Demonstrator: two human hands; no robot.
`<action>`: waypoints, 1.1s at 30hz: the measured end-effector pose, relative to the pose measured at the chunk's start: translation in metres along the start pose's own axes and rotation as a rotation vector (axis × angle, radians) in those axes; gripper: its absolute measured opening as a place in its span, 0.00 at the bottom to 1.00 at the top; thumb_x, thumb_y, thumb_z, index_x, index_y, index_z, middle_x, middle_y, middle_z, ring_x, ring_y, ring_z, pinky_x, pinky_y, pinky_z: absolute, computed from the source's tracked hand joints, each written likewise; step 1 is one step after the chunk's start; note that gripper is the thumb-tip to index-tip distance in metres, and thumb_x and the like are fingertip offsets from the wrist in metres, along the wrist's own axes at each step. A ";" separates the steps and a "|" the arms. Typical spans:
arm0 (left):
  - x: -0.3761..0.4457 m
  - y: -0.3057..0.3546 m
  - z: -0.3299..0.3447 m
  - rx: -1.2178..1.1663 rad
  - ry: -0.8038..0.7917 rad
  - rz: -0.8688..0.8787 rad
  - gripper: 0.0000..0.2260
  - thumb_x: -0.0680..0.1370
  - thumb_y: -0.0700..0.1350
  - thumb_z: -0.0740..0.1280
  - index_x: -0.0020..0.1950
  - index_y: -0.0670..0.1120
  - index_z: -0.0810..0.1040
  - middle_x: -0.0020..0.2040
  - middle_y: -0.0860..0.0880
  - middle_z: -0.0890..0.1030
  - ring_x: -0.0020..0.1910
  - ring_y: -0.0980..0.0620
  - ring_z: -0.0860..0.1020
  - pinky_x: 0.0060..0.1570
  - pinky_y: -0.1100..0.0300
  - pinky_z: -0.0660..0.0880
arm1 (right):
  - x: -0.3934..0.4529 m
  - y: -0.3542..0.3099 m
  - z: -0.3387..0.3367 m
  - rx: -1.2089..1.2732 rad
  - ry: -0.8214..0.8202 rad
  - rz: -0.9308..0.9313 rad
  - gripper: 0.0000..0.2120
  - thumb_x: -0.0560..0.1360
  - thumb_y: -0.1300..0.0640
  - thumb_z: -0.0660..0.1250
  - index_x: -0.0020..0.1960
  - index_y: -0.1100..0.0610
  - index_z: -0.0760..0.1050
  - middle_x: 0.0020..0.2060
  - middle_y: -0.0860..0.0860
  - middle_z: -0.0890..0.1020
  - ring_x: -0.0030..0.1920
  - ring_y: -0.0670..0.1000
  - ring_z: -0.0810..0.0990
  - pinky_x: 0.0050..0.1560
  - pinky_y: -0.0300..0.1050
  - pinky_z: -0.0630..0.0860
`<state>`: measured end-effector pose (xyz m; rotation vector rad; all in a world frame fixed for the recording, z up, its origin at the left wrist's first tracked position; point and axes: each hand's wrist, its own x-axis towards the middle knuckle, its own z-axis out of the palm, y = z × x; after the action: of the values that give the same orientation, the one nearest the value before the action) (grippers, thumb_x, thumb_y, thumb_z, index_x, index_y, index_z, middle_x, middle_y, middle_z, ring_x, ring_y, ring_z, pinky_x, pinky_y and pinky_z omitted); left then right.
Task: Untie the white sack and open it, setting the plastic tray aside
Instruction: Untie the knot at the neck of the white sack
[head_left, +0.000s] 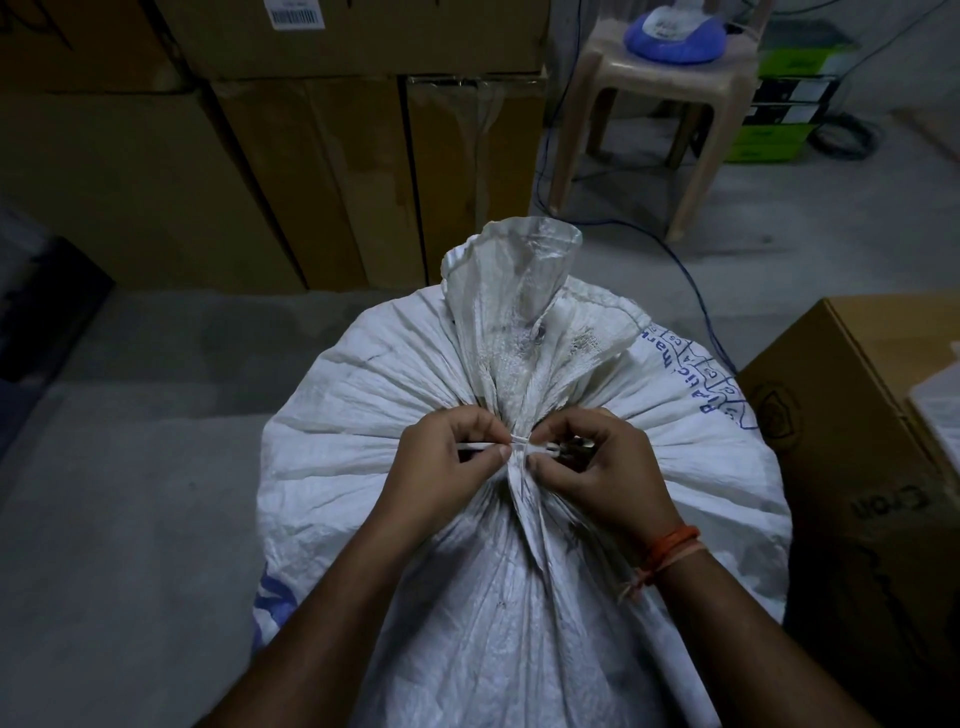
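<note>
1. The floor (130, 467) is bare grey concrete, dimly lit.
2. Tall brown cardboard boxes (260, 171) stand stacked along the far side, one with a barcode label (293, 13) near its top.
3. A beige plastic stool (660, 93) stands to the right of them, with a blue and white object (675, 34) on its seat.
4. A blue cable (696, 291) trails across the floor beneath the stool.
5. Green and black boxes (784, 109) are piled behind the stool.
6. Another cardboard box (857, 441) sits at the right edge, with dark print on its side.
</note>
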<state>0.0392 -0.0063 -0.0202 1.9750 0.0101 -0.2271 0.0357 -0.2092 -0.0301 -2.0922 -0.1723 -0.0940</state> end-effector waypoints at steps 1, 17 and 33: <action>0.000 0.000 0.000 0.001 0.002 0.001 0.05 0.76 0.40 0.77 0.44 0.49 0.86 0.38 0.55 0.86 0.39 0.59 0.83 0.43 0.63 0.78 | 0.000 0.000 0.000 -0.001 -0.001 0.002 0.10 0.66 0.60 0.81 0.42 0.47 0.84 0.37 0.46 0.84 0.43 0.44 0.82 0.42 0.35 0.76; 0.001 -0.001 0.005 0.035 -0.008 0.030 0.04 0.76 0.41 0.77 0.45 0.50 0.86 0.40 0.53 0.87 0.44 0.49 0.86 0.47 0.53 0.81 | 0.000 0.000 0.000 0.001 -0.020 -0.002 0.07 0.67 0.58 0.80 0.41 0.49 0.84 0.36 0.46 0.85 0.43 0.46 0.82 0.44 0.40 0.76; 0.003 -0.006 -0.001 -0.004 0.004 0.022 0.05 0.78 0.41 0.76 0.45 0.51 0.86 0.42 0.53 0.87 0.46 0.50 0.86 0.52 0.48 0.82 | 0.000 0.000 -0.001 0.002 -0.010 0.002 0.07 0.66 0.58 0.80 0.42 0.50 0.84 0.37 0.46 0.85 0.44 0.46 0.82 0.44 0.42 0.78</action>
<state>0.0418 -0.0036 -0.0262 1.9702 -0.0086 -0.2090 0.0362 -0.2096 -0.0297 -2.0909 -0.1763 -0.0827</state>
